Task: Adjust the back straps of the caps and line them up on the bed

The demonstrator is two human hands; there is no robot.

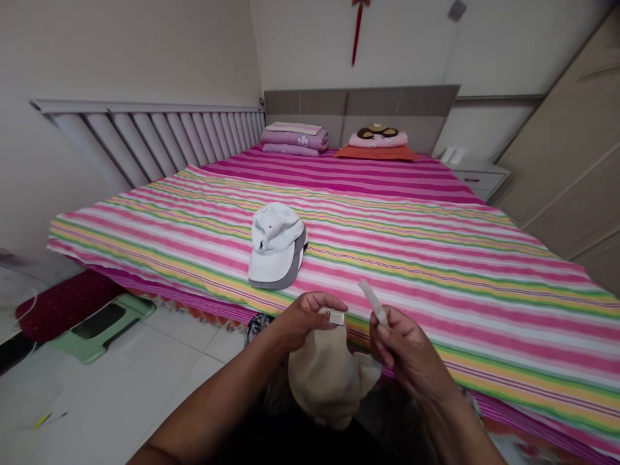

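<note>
A beige cap (322,374) hangs low in front of me, over my lap. My left hand (310,316) is closed on its edge, with a small metal buckle (335,317) showing between thumb and fingers. To the right, my right hand (404,342) pinches a pale strap (372,300) whose free end points up and left, apart from the buckle. Where the strap joins the cap is hidden by my fingers. Beyond my left hand, a white cap (275,236) with a small dark logo rests on the bed, on top of a grey cap (293,268).
A striped sheet (436,258) covers the bed. Folded purple bedding (294,139) and a pink-and-orange stack (378,145) lie by the headboard (320,106). A railing (169,135) runs along the left. On the floor stands a green stool (99,329); a nightstand (479,177) is at the right.
</note>
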